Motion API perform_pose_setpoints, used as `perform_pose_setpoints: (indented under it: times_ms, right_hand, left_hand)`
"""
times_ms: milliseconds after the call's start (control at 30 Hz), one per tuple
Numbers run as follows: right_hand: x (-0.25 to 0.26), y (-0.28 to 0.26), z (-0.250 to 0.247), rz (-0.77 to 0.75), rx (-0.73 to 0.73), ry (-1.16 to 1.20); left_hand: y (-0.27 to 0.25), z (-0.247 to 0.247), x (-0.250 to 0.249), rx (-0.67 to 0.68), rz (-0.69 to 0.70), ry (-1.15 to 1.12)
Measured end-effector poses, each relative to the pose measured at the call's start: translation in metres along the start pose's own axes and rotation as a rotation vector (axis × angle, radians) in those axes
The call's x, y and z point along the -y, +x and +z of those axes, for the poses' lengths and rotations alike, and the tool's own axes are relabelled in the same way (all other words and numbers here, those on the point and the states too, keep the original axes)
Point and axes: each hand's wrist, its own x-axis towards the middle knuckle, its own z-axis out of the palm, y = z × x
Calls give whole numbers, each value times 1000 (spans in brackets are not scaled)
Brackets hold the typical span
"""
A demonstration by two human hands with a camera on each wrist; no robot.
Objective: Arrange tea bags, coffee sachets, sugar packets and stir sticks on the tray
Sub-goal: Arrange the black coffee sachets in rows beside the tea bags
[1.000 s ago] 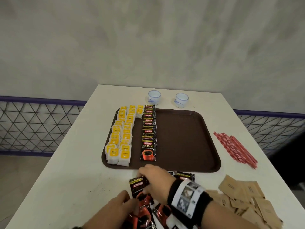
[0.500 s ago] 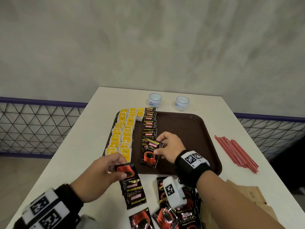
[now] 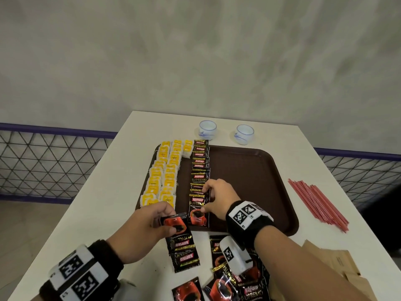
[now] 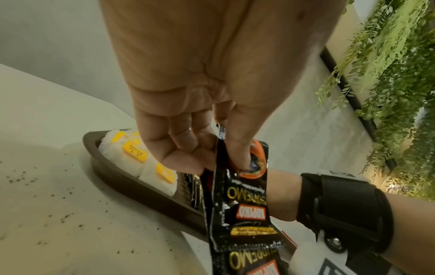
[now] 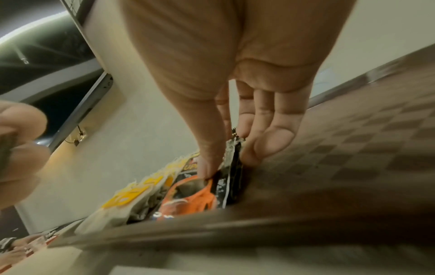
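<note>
A brown tray (image 3: pixel 249 177) holds yellow-tagged tea bags (image 3: pixel 165 177) along its left side and a column of black coffee sachets (image 3: pixel 200 168) beside them. My right hand (image 3: pixel 214 198) pinches the nearest sachet (image 3: pixel 198 210) of that column at its right edge, low over the tray (image 5: pixel 353 167). My left hand (image 3: pixel 149 222) grips a small stack of coffee sachets (image 3: pixel 180 237) by one end, just in front of the tray's near rim (image 4: pixel 132 184). In the left wrist view the thumb presses on the held sachets (image 4: pixel 242 202).
Loose coffee sachets (image 3: pixel 234 283) lie on the white table near me. Brown sugar packets (image 3: pixel 338 263) sit at the near right, red stir sticks (image 3: pixel 316 203) right of the tray. Two small cups (image 3: pixel 207 129) stand behind the tray. A mesh railing borders the table.
My right hand carried a sachet from the near pile onto the tray and set it at the column's near end. My left hand lifted a stack of sachets towards the tray's rim.
</note>
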Motion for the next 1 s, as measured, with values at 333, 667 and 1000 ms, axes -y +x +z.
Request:
perform_pose_setpoints:
  times_ms: [333, 667, 1000]
  right_hand:
    - [1, -44, -10, -143, 261, 566]
    - [-17, -76, 7, -34, 318, 888]
    - [-14, -85, -8, 15, 329, 1118]
  left_hand:
    - [20, -2, -14, -3, -23, -75]
    - [23, 18, -32, 76, 49, -280]
    - [10, 21, -45, 62, 117, -341]
